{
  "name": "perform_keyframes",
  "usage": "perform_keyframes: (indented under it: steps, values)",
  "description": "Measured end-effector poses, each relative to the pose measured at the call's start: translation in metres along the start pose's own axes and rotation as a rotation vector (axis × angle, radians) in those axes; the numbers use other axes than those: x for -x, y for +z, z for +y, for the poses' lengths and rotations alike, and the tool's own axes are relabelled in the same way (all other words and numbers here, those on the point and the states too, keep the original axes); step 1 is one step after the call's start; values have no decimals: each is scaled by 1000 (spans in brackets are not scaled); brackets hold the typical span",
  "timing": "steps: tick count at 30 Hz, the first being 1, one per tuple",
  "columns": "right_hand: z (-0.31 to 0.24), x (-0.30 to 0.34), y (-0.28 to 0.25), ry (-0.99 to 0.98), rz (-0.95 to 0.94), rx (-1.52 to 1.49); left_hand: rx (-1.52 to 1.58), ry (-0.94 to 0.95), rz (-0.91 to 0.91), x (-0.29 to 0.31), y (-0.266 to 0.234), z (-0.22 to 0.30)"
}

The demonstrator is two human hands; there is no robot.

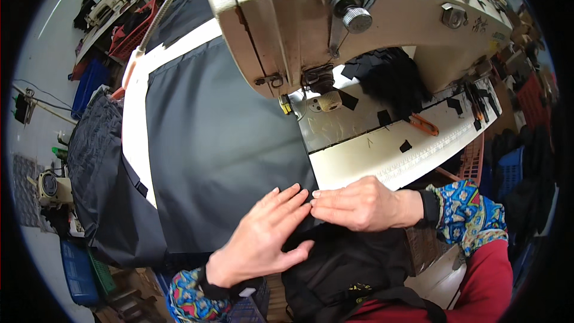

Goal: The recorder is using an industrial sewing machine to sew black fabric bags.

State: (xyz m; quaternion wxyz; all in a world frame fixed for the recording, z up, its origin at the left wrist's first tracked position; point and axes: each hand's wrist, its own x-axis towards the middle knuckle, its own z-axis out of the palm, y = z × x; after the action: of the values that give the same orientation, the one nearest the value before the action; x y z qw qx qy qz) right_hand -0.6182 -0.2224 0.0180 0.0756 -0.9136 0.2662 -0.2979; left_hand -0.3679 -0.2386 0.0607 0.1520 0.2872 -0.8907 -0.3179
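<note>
Head view: left hand (263, 239) spread flat, right hand (359, 204) pinching one dark fabric panel (221, 143).

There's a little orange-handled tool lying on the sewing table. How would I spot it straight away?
Start at the big cream sewing machine and look under its arm to the pale table. To the right of the needle, beside a heap of black fabric, lie the small snips. Their orange looped handle is the only bright thing among the scattered black fabric scraps.
</note>
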Motion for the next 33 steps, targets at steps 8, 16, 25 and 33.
perform_keyframes:
  steps: [8,16,25,33]
  values:
    - [18,-26,-23,149,-81,-18,-410,69,296,-12,30,-22]
    - [79,-44,-13,445,-4,617,-432,71,320,-38,14,-47]
    - [12,-3,-17,275,-42,175,-440,-23,290,-48,5,-52]
    - [1,2,-27,369,-278,211,123,-206,498,10,52,23]
